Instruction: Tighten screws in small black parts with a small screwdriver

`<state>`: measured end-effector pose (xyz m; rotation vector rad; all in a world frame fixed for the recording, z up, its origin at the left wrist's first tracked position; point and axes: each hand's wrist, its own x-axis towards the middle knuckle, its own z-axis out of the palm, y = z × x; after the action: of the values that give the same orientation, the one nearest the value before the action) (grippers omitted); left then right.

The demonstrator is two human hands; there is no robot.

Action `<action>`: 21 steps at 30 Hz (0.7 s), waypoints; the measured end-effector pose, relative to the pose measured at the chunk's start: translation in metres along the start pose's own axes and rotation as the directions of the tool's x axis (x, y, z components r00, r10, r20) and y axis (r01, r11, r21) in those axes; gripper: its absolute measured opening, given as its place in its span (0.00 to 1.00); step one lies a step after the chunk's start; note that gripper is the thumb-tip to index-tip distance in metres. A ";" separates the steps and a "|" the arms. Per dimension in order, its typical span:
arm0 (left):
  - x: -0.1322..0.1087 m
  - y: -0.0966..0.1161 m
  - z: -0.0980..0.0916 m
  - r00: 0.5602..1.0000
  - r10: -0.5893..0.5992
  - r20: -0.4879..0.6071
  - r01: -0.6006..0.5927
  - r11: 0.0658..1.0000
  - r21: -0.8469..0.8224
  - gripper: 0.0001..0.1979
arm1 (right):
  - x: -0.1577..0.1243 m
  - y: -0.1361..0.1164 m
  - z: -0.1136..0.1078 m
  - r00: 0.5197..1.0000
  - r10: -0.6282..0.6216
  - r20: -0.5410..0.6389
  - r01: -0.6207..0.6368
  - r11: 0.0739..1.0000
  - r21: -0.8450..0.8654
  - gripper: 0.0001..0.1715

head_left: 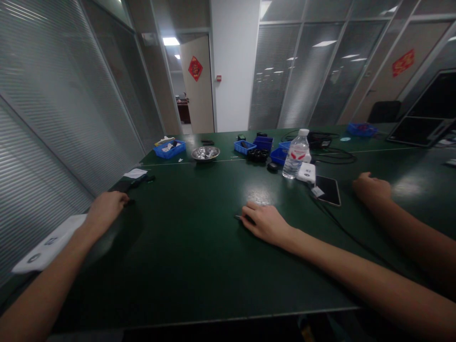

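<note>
My left hand (107, 209) rests low over the left side of the table, its fingers pressed together. A small dark thing (130, 202) shows at those fingertips, too dim to name. Near the middle of the table, my right hand (263, 221) is curled with its side on the surface. From its fingers a thin metal piece (237, 217) sticks out to the left; its kind cannot be made out. Just beyond my left hand lie a black item (121, 185) and a white paper (136, 173).
Another person's hand (372, 187) rests at the right. A water bottle (296, 154), a phone (328, 190) and a white device with a cable (307, 172) stand nearby. Farther back are a metal bowl (205, 159) and blue trays (170, 153). A white device (50, 244) lies at left.
</note>
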<state>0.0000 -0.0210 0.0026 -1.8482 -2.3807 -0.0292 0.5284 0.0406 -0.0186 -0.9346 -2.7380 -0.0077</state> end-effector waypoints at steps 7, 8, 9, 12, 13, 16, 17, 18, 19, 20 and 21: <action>-0.001 0.003 -0.001 1.000 -0.005 0.000 0.005 1.000 0.004 0.17 | 0.000 -0.001 -0.002 1.000 0.005 0.006 -0.005 1.000 -0.007 0.14; -0.001 0.003 -0.001 1.000 -0.003 0.002 0.003 1.000 0.000 0.17 | 0.000 -0.001 -0.001 1.000 0.004 0.005 -0.004 1.000 -0.005 0.14; 0.000 0.002 -0.001 1.000 -0.002 0.008 0.002 1.000 -0.005 0.17 | 0.000 -0.001 -0.001 1.000 0.003 0.006 -0.003 1.000 -0.003 0.14; 0.003 -0.005 0.000 1.000 0.010 0.029 -0.010 1.000 -0.022 0.17 | 0.000 -0.001 -0.001 1.000 0.008 0.002 -0.008 1.000 -0.009 0.13; 0.005 -0.007 0.001 0.999 0.016 0.036 -0.015 1.000 -0.026 0.17 | 0.000 -0.001 -0.001 1.000 0.009 0.000 -0.009 1.000 -0.013 0.13; 0.010 -0.014 0.004 0.998 0.030 0.055 -0.027 0.999 -0.038 0.17 | 0.000 -0.001 -0.002 1.000 0.001 0.004 -0.001 1.000 -0.008 0.13; 0.012 -0.015 0.005 0.998 0.032 0.058 -0.029 0.999 -0.040 0.17 | 0.000 -0.001 -0.002 1.000 -0.003 0.007 0.003 1.000 -0.002 0.13; 0.013 -0.017 0.006 0.998 0.034 0.059 -0.032 0.999 -0.043 0.17 | 0.000 -0.001 -0.002 1.000 -0.004 0.007 0.004 1.000 0.002 0.13; 0.013 -0.017 0.006 0.998 0.037 0.060 -0.034 0.998 -0.046 0.17 | 0.000 -0.001 -0.002 1.000 -0.004 0.006 0.004 1.000 0.002 0.13; 0.013 -0.017 0.007 0.997 0.038 0.060 -0.035 0.998 -0.048 0.17 | 0.000 -0.001 -0.002 1.000 -0.003 0.004 0.003 1.000 0.000 0.13; 0.013 -0.016 0.007 0.997 0.039 0.060 -0.036 0.998 -0.051 0.17 | -0.001 -0.001 -0.001 1.000 -0.001 0.001 0.001 1.000 -0.004 0.13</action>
<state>-0.0197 -0.0119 -0.0016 -1.9431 -2.4058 -0.0293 0.5287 0.0395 -0.0173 -0.9339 -2.7404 -0.0136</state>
